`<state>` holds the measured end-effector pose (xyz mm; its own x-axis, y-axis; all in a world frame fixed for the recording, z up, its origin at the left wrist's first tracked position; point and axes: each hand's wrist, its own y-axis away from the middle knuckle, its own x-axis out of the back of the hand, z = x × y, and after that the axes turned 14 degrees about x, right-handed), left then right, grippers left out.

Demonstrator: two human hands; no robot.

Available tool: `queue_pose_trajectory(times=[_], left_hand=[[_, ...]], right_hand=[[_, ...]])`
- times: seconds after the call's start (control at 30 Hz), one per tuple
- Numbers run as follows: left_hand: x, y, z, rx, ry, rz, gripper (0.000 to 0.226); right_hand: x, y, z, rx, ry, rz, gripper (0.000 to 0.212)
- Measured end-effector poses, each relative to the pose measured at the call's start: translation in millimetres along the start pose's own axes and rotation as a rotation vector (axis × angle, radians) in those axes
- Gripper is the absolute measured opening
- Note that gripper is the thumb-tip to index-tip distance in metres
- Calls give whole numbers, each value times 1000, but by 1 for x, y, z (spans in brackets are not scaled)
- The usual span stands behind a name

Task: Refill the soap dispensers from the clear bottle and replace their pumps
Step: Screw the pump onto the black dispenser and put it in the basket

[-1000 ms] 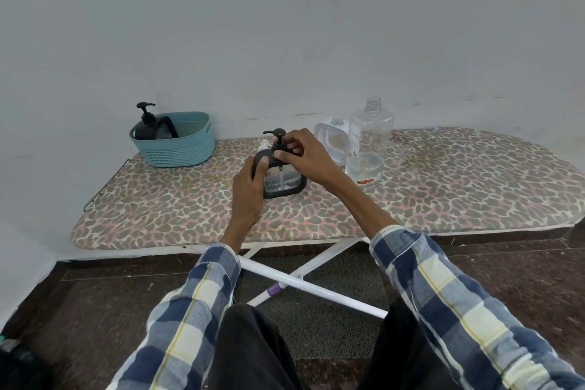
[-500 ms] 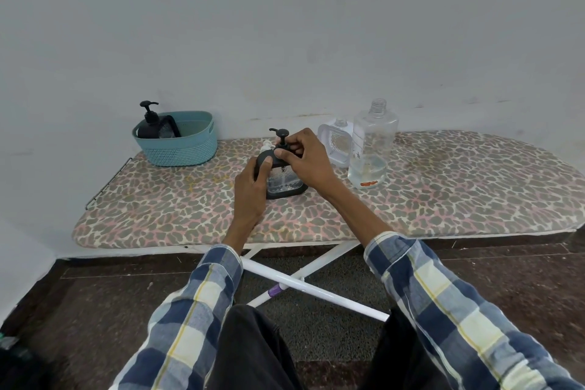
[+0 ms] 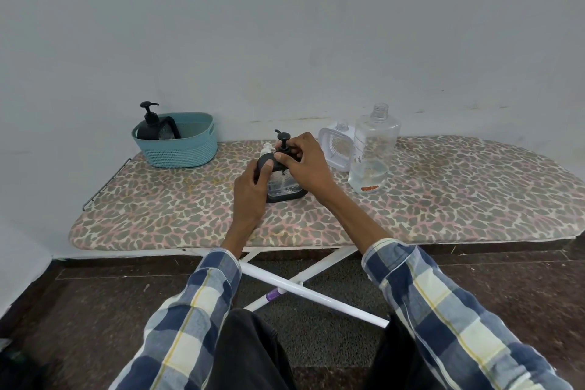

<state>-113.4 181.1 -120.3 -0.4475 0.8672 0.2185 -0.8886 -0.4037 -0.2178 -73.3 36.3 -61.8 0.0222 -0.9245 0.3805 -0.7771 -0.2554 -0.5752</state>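
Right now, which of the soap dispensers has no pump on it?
The white-framed dispenser beside the clear bottle: its neck is bare. The black one in the hands and the one in the teal basket both carry black pumps.

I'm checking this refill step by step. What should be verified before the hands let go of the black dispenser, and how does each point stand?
1. Black dispenser upright on the ironing board: ok.
2. Left hand steadying its body: ok.
3. Right hand gripping the pump collar: ok.
4. Pump screwed fully tight: cannot tell.
5. Clear bottle upright, apart from the hands: ok, though uncapped.
6. White dispenser has its pump back: not ok.
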Motion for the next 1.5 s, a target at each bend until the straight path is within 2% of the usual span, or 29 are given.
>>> queue_pose_trajectory(times=[0.2,0.37,0.53,0.73,0.97,1.07,1.3,1.43,1.5], left_hand=[[1,-3,1,-22,-48,22,61],[0,-1,0,-17,-51,9,59],[1,-1,-2,-5,-27,-12,60],[0,-2,-4,17,26,-43,56],[1,-1,-5,-16,-26,0,55],[0,-1,-4,-29,-60,13,52],[1,0,-2,-26,-37,0,52],[0,-1,-3,-34,-22,-7,50],[0,-1,-4,-36,-15,-5,52]], right_hand=[[-13,-1,-5,-48,-40,146,33],[-17,1,-8,-65,-20,184,37],[-10,7,-2,-9,-40,126,36],[9,5,-3,53,5,-46,31],[-5,1,-2,-45,-24,108,39],[-7,1,0,-61,-57,124,41],[-17,15,1,19,-32,225,36],[-24,24,4,40,-32,301,54],[-26,27,5,96,-2,306,55]])
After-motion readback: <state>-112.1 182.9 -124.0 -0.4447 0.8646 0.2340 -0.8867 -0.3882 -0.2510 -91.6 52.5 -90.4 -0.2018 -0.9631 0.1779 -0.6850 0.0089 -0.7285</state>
